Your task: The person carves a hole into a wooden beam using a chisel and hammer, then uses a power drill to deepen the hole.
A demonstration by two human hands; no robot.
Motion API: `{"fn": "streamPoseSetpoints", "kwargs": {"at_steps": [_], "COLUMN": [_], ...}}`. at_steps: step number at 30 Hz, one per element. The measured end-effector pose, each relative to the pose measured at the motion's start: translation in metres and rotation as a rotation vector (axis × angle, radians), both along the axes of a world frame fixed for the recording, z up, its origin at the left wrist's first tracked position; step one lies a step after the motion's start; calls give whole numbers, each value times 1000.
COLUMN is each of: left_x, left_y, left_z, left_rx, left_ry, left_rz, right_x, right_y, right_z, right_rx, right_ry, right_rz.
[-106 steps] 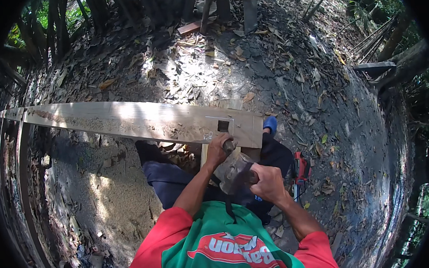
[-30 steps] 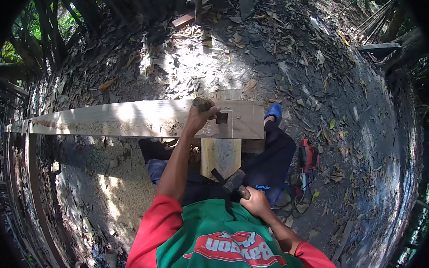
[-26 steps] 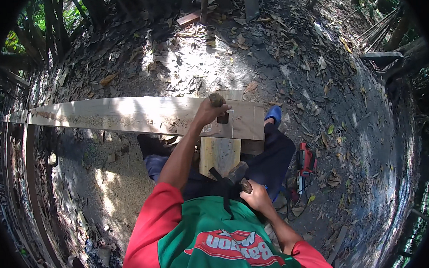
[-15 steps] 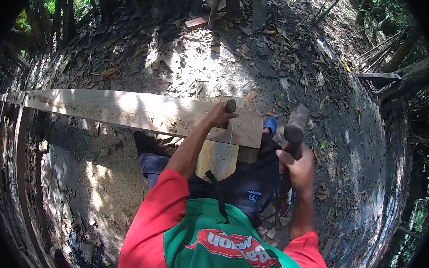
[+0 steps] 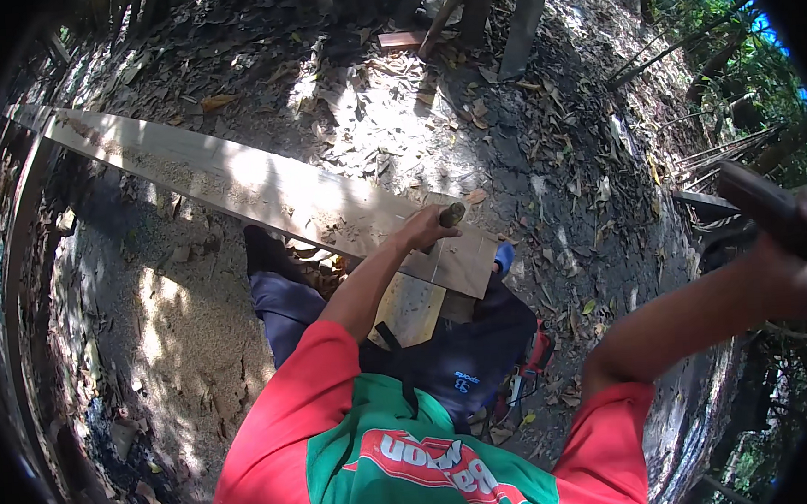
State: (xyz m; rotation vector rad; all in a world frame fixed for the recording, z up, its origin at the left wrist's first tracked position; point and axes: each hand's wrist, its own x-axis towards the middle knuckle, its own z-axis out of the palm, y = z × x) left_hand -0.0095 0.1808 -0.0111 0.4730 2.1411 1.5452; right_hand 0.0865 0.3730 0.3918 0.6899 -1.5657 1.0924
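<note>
Head view. A person sits with legs spread, the two hands well apart. The left hand (image 5: 425,230) lies over the right-hand end of a long, pale wooden plank (image 5: 280,190), its fingers clenched round a short, round-ended handle (image 5: 452,215); the handle's upper end shows above the fist, while the lower part of the tool is hidden. The right hand (image 5: 788,265) is raised at the far right, well clear of the plank and partly lost in the dark rim; its fingers grasp a dark hammer (image 5: 763,200), whose head points up and to the left. The plank slopes from upper left to centre right, narrowing with distance, and carries wood chips along its surface; a thin pale line crosses it just beside the left hand. Its near end lies over a yellowish wooden block (image 5: 410,309), which projects toward the person between the dark trousers (image 5: 470,363). At the plank's far left end, a narrow timber (image 5: 23,197) meets it and runs downward along the rim. A blue shoe (image 5: 505,259) shows just beyond the plank's right end. A red power tool (image 5: 540,347) lies on the ground beside the person's right leg. Sawdust (image 5: 196,329) covers the ground at left; dry leaves are strewn beyond the plank.
</note>
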Motion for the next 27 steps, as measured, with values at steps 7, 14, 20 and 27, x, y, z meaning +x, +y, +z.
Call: {"fn": "streamPoseSetpoints", "kwargs": {"at_steps": [7, 14, 20, 27], "left_x": [-13, -11, 58, 23], "left_y": [7, 8, 10, 12], "left_z": [-61, -2, -15, -5], "left_rx": [-128, 178, 288, 128], "left_ry": [426, 10, 172, 134], "left_rz": [150, -24, 166, 220], "right_x": [-2, 105, 159, 145], "right_y": [-44, -39, -65, -63], "right_z": [-315, -368, -428, -417], "right_rx": [391, -221, 580, 493], "right_ry": [-1241, -1899, -1834, -1973], "right_rz": [-429, -168, -350, -176]}}
